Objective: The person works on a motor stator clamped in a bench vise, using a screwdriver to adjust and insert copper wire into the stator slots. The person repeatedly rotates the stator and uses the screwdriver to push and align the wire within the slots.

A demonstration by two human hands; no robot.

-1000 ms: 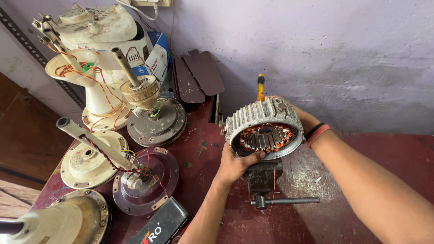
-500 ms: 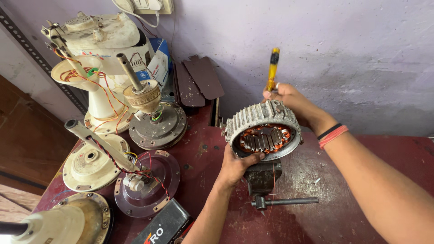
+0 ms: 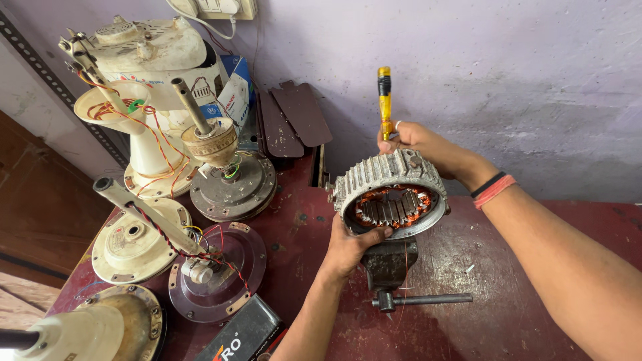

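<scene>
A ribbed grey motor stator ring (image 3: 391, 175) with copper windings inside rests tilted over a small bench vise (image 3: 389, 263) on the dark red table. My left hand (image 3: 354, 246) grips the ring's lower left rim from below. Behind the ring's top edge, my right hand (image 3: 413, 142) holds a yellow-handled screwdriver (image 3: 384, 97) upright, its tip hidden behind the ring. The vise's handle bar (image 3: 424, 300) sticks out to the right.
Several dismantled ceiling fan motors and cream housings (image 3: 140, 224) with red and yellow wires crowd the table's left side. Brown fan blades (image 3: 294, 119) lean on the purple wall. A dark box (image 3: 242, 334) lies at the front edge. A wall switchboard (image 3: 217, 8) hangs above.
My right hand has come up from behind the stator ring, raising the yellow screwdriver until it stands upright above the ring. My left hand stays on the ring's rim.
</scene>
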